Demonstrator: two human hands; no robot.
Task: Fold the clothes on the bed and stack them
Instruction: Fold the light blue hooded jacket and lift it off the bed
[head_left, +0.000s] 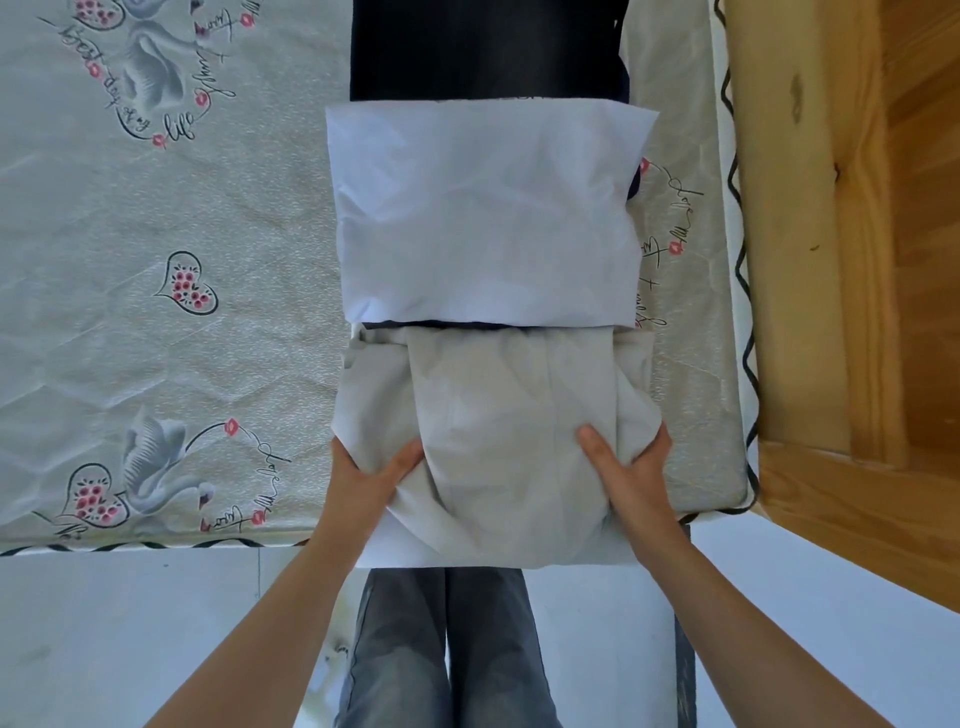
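Gripping folded grey garment (498, 415) at both sides: left hand (363, 480), right hand (631, 475) (thumbs on top), near bed (156, 338) edge.

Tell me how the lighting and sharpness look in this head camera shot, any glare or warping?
Head view: soft, even daylight, no hard shadows; white folded garment nearly washed out; wide-angle bends the wooden bed frame; hands and beige garment sharp.

Dark garment (488, 49) beyond white folded garment (483, 208) cut off by top edge; its near part hidden underneath.
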